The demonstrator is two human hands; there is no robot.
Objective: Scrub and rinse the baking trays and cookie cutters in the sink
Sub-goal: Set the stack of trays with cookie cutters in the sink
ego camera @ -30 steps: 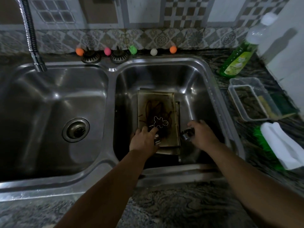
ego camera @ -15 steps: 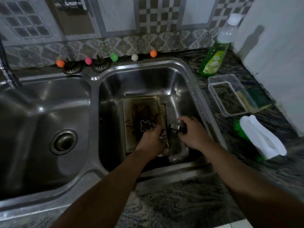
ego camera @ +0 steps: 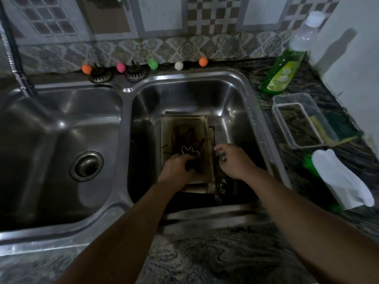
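The stained rectangular metal baking trays (ego camera: 185, 128) lie stacked on the floor of the right stainless-steel sink basin (ego camera: 231, 99), the top one streaked with dark burnt residue. A thin gingerbread-man-shaped wire cookie cutter (ego camera: 190, 151) lies flat on that top tray, just beyond the left hand (ego camera: 177, 168). The left hand rests on the near end of the tray with its fingers curled downward; whether they grip something small and dark beneath them cannot be told. The right hand (ego camera: 233, 161) hovers at the tray's right edge, fingers loosely curled around a small dark object (ego camera: 221, 157), probably another cutter, though the dim light leaves that uncertain.

The step appears to be gathering the loose cutters off the trays before scrubbing. To do it well, the person would lift the thin cutter by its outline without bending it and set the cutters aside in the basin, so the top tray is bare. The green-and-yellow sponge (ego camera: 336, 128) beside the clear plastic tub (ego camera: 295, 103) and the green dish-soap bottle (ego camera: 284, 72) sit on the right counter, within reach for that.
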